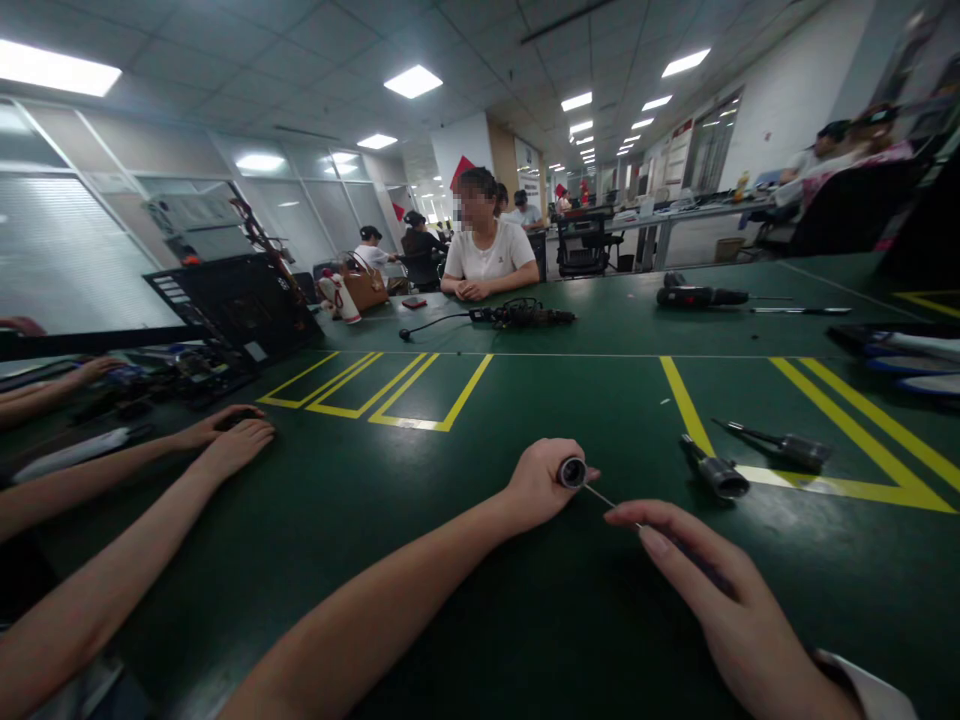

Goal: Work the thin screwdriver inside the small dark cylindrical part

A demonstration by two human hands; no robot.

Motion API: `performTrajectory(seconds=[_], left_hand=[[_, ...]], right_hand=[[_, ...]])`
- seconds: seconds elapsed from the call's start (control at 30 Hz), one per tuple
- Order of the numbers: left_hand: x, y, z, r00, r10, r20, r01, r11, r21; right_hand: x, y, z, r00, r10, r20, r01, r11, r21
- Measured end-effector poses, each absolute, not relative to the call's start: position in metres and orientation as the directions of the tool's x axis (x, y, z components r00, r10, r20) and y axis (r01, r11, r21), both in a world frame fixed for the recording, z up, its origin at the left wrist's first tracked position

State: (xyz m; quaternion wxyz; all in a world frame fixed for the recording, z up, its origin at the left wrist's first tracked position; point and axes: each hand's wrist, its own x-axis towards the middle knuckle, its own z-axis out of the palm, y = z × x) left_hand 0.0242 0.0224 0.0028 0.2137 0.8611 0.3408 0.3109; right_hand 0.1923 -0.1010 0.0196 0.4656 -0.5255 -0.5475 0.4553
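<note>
The cylindrical metal part [572,472] sits at the centre of my clock, just above the table, its hollow round end turned towards me. My left hand [536,480] lies on its nine o'clock side, the fingers curled round it and gripping its body. From four o'clock, a thin metal rod [600,496] slants up to the part's lower right side; I cannot tell whether its tip is inside or only against the rim. My right hand [712,575] pinches that rod between thumb and index finger, and whatever lies deeper in the palm is hidden.

To work well here, I judge that the left grip should stay firm while the right fingers guide the rod lightly, in line with where it meets the part. Resting my wrists on the table [322,500] would steady both, and a slight tilt of the hollow end would let me see the contact better.

At three o'clock, two more metal fittings lie on their sides: the nearer fitting [724,478] by the corner of a yellow tape outline, the farther fitting [802,452] within it. Towards one o'clock is a power drill [697,295]; just before twelve, a dark corded tool [521,313], with a seated person [491,258] behind it. Out at nine o'clock are a co-worker's hands [236,447], well apart from mine.
</note>
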Motion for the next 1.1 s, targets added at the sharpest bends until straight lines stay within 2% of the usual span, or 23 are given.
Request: performTrajectory(seconds=[0.13,0.27,0.4,0.57,0.67,0.73,0.93,1.0,1.1], left_hand=[[0.024,0.021,0.004,0.560,0.698,0.445,0.509,-0.715,0.480],[0.023,0.020,0.005,0.630,0.623,0.464,0.478,-0.782,0.400],[0.022,0.020,0.003,0.639,0.624,0.450,0.473,-0.780,0.409],[0.021,0.023,0.000,0.637,0.643,0.425,0.393,-0.746,0.538],[0.022,0.023,0.000,0.635,0.656,0.408,0.378,-0.724,0.577],[0.022,0.023,0.000,0.630,0.668,0.396,0.414,-0.720,0.557],[0.023,0.021,0.001,0.624,0.663,0.414,0.513,-0.747,0.422],[0.022,0.020,0.001,0.631,0.647,0.428,0.504,-0.762,0.407],[0.022,0.020,0.000,0.633,0.630,0.450,0.465,-0.774,0.429]], right_hand=[[0.188,-0.101,0.027,0.009,1.000,0.015,0.273,0.012,-0.962],[0.188,-0.099,0.027,0.009,1.000,0.006,0.246,0.004,-0.969],[0.191,-0.097,0.023,-0.005,0.999,-0.051,0.098,-0.050,-0.994],[0.190,-0.093,0.023,0.001,0.988,-0.155,-0.221,-0.150,-0.964],[0.188,-0.093,0.024,0.002,0.983,-0.183,-0.289,-0.174,-0.941],[0.188,-0.094,0.021,0.015,0.985,-0.173,-0.256,-0.163,-0.953],[0.191,-0.099,0.013,0.007,0.993,-0.116,0.016,-0.116,-0.993],[0.192,-0.099,0.014,-0.003,0.994,-0.108,0.021,-0.108,-0.994],[0.191,-0.098,0.017,-0.012,0.993,-0.115,-0.078,-0.115,-0.990]])
